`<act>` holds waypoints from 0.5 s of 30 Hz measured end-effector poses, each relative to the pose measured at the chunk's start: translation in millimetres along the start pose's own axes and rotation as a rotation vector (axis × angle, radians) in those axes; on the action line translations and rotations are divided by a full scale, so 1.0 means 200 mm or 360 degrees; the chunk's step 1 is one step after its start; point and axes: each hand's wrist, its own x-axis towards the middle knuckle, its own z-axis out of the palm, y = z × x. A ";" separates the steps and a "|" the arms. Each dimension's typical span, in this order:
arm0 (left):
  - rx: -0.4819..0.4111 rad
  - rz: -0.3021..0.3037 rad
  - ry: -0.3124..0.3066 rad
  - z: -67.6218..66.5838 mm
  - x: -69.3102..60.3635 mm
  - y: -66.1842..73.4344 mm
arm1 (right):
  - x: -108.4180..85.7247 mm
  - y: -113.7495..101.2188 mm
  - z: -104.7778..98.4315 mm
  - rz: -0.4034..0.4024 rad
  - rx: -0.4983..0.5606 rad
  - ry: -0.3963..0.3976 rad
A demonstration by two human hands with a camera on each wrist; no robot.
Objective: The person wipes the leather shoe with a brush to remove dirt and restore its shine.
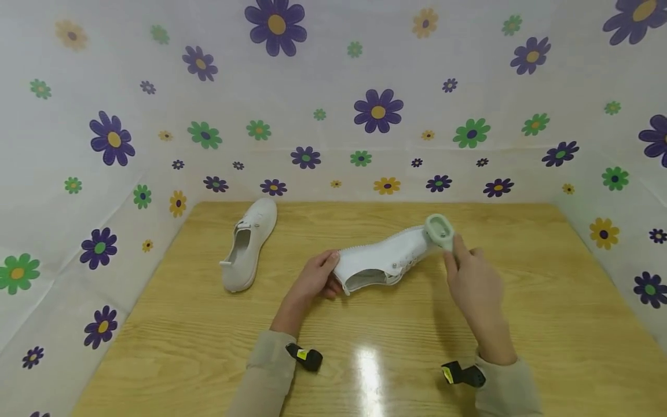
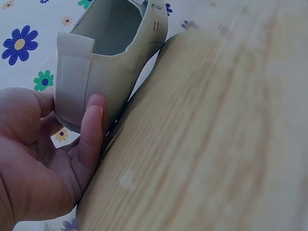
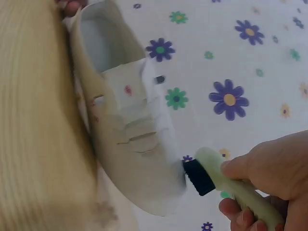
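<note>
A white shoe [image 1: 380, 258] lies tipped on its side on the wooden table, its opening facing the person. My left hand [image 1: 318, 275] grips its heel, thumb on one side and fingers on the other, as the left wrist view shows at the heel tab [image 2: 74, 77]. My right hand [image 1: 476, 284] holds a pale green brush [image 1: 440, 230] by its handle. In the right wrist view the brush's dark bristles [image 3: 198, 177] meet the side of the shoe's toe [image 3: 161, 192].
A second white shoe [image 1: 250, 246] stands upright at the left of the wooden table [image 1: 182, 347], toe toward the back. Flower-printed white sheeting [image 1: 333, 75] walls the table at the back and both sides. Black straps with small devices hang at both wrists.
</note>
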 end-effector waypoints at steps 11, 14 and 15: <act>0.0020 0.0028 -0.0057 -0.01 -0.01 0.01 | -0.04 -0.19 -0.01 -0.0234 0.0179 -0.0446; 0.0015 0.0034 -0.0036 -0.01 0.00 0.02 | -0.03 -0.16 -0.06 -0.0093 0.0060 -0.0292; 0.0017 0.0037 -0.0025 -0.02 0.00 0.02 | -0.03 -0.16 -0.06 -0.0068 0.0020 -0.0233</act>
